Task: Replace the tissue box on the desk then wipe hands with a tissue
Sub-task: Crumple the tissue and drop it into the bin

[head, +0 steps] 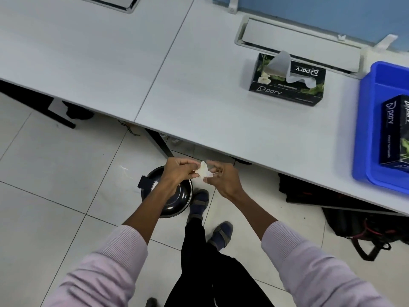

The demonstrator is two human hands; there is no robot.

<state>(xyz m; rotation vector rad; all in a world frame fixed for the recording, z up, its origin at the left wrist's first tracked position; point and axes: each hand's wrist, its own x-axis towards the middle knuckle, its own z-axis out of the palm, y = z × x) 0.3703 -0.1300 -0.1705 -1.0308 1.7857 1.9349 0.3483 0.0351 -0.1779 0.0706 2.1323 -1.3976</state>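
left hand [179, 171] and right hand [223, 177]: each grip pinched on small crumpled white tissue [203, 171], held above the floor | black "parv" tissue box [287, 80] on white bench [199, 85], sheet sticking up | second "parv" box [395, 134] in blue plastic tray [363, 129]

Pale pink sleeves [115, 258] with a fine ribbed weave are pushed up to mid-forearm on both arms — forearms and hands bare. Black trousers [199, 262] cover the legs. Beside the black bin [177, 200], the feet wear dark blue socks in grey strapped sandals [221, 234].
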